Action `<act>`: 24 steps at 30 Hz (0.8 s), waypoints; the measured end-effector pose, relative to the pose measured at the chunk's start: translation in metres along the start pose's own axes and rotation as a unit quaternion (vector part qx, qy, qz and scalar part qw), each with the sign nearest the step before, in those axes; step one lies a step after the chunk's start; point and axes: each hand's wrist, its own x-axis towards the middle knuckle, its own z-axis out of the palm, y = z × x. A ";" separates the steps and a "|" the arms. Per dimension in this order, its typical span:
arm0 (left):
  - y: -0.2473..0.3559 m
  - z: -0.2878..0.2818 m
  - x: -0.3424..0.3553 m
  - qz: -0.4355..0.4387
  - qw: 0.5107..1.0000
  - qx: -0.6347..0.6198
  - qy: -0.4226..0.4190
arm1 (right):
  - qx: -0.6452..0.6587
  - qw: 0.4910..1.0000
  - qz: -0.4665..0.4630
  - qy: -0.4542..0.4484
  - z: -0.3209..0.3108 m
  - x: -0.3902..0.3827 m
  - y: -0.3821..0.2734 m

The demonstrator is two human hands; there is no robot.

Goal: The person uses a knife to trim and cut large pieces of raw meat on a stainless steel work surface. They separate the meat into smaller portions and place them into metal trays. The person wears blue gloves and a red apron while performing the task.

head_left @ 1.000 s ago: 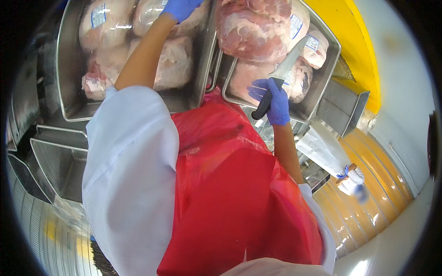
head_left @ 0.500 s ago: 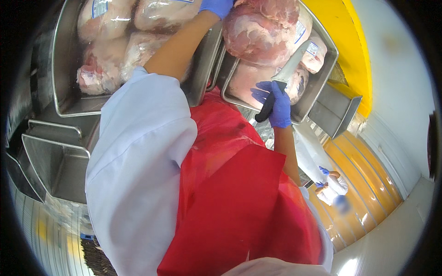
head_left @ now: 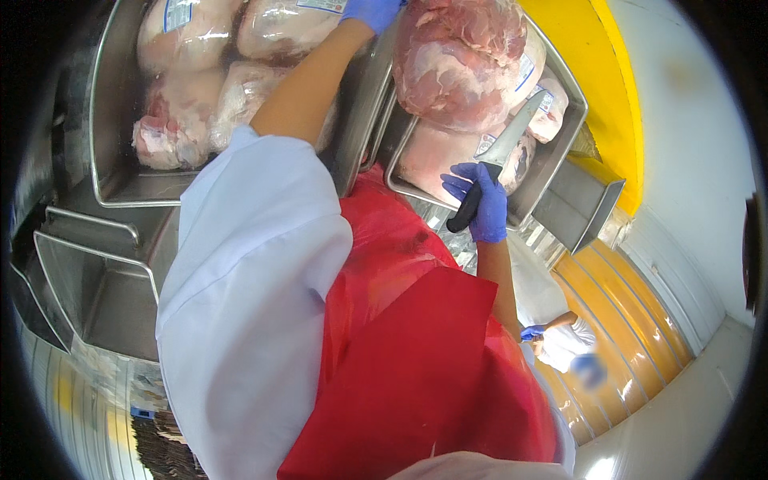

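My right hand (head_left: 489, 211), in a blue glove, holds a knife (head_left: 514, 133) by its black handle, some fingers stretched out. Its broad blade points up and away over a steel tub (head_left: 547, 160) at the right. In that tub a large bare cut of meat (head_left: 458, 68) lies on top of pale pieces with labels. My left hand (head_left: 373, 13), also gloved, is at the upper picture edge beside the large cut's left side. Its fingers are mostly cut off, so its grip does not show. My left forearm crosses a second steel tub (head_left: 132, 192) holding several wrapped, labelled meat pieces (head_left: 186, 40).
Lower left stands another steel tub (head_left: 120, 308) with a bar handle. A small steel bin (head_left: 578, 200) sits right of the meat tub, by a yellow panel (head_left: 596, 60). Further off at the right, a person (head_left: 568, 344) in white with blue gloves stands near an orange strip curtain (head_left: 640, 312).
The view has shifted a little, and the knife and my right hand appear slightly lower. The large cut sits a little further right. The distant person's arms have moved.
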 end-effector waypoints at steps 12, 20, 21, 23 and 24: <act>0.020 0.028 0.009 0.083 0.957 0.156 -0.229 | 0.012 1.000 0.018 -0.010 0.004 0.000 0.015; 0.014 0.003 -0.006 0.194 0.963 0.164 -0.093 | 0.054 0.998 -0.006 -0.021 -0.002 0.023 0.012; 0.027 0.006 -0.016 0.201 0.967 0.142 -0.058 | 0.063 0.998 -0.009 -0.009 -0.005 0.018 0.012; 0.017 0.017 -0.030 0.133 0.982 0.114 -0.071 | 0.076 0.997 -0.009 0.006 -0.010 0.015 0.006; 0.013 0.017 -0.033 0.097 0.987 0.100 -0.078 | 0.080 0.997 -0.017 0.002 -0.015 0.017 0.011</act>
